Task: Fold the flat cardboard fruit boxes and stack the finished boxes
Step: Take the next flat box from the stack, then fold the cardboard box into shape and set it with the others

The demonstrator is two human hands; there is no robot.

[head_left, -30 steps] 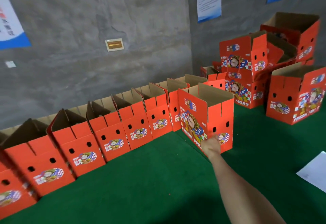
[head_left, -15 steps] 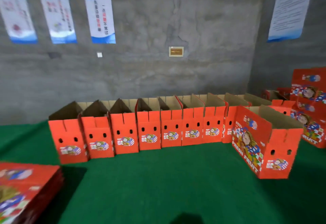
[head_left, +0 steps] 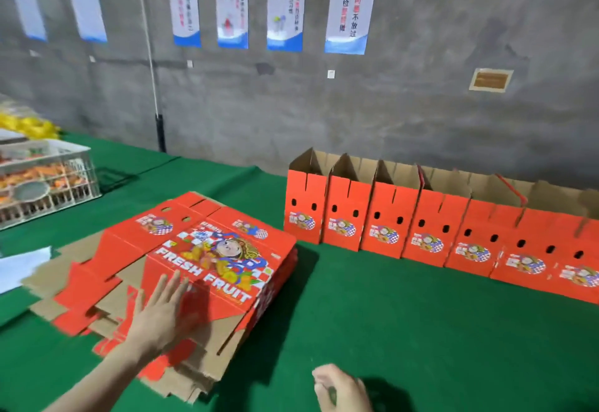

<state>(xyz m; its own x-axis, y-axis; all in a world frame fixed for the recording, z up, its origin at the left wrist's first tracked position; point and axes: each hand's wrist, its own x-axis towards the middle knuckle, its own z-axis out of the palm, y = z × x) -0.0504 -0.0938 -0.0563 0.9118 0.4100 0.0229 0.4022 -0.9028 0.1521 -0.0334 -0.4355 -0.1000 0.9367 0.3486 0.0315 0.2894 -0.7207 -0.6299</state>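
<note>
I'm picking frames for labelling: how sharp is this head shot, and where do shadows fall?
Head view: left hand and right hand motion-smeared; row of folded red cardboard boxes blurs toward its right end; stack of flat red cardboard boxes casts a shadow rightward onto the green cloth.

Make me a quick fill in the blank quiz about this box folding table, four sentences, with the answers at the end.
1. The left hand rests with straight fingers on the ____ of the flat box stack.
2. The table cover is ____ in colour.
3. The large print on that stack reads FRESH ____.
4. The folded boxes stand in a row, their tops ____.
Missing words: top; green; FRUIT; open.
</note>
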